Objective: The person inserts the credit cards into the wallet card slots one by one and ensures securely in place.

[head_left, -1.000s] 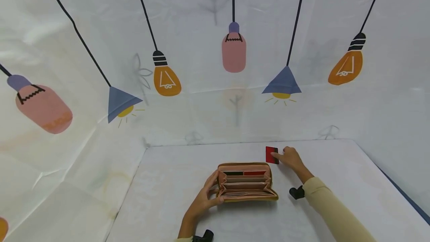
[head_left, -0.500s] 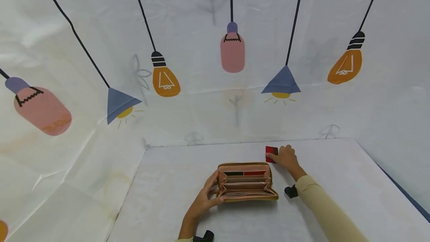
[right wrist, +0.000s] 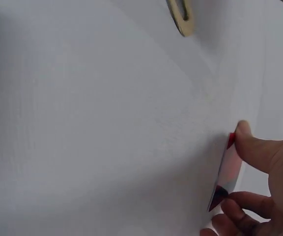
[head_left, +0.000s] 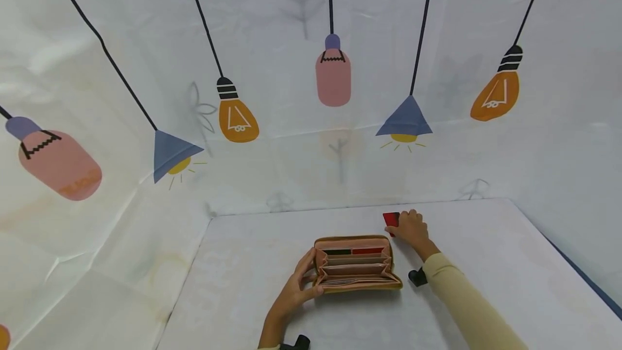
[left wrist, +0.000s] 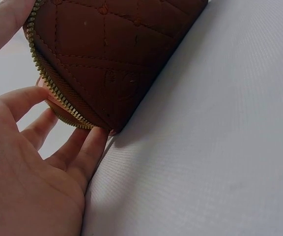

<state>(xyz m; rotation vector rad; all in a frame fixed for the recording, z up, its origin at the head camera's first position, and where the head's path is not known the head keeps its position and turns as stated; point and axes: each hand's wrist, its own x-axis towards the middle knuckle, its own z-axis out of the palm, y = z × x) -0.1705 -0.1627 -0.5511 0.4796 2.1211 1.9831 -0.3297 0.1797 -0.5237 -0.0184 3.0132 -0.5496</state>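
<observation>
An unzipped wallet (head_left: 353, 269) stands spread on the white table, its pink inner compartments facing up. Tucked in its back slots are a dark card (head_left: 337, 251) and a red card (head_left: 367, 251). My left hand (head_left: 293, 291) holds the wallet's left end, with the thumb at the front edge and fingers along the side. The left wrist view shows the brown quilted outside (left wrist: 117, 54) and the gold zipper (left wrist: 58, 91) against the fingers. Behind the wallet's right corner, my right hand (head_left: 413, 229) pinches a red and black card (right wrist: 228, 169) between thumb and fingers, tilted up at the tabletop.
The white tabletop (head_left: 233, 263) ends at a white backdrop (head_left: 291, 177) printed with hanging lamps and bulbs. A dark camera mount (head_left: 418, 277) sits on the right wrist, and another mount (head_left: 296, 343) on the left. A tan loop-shaped piece (right wrist: 182, 19) shows in the right wrist view.
My right thumb and fingers have closed on the red and black card, which has gone from lying flat to tilted. The left hand and wallet stay put.
</observation>
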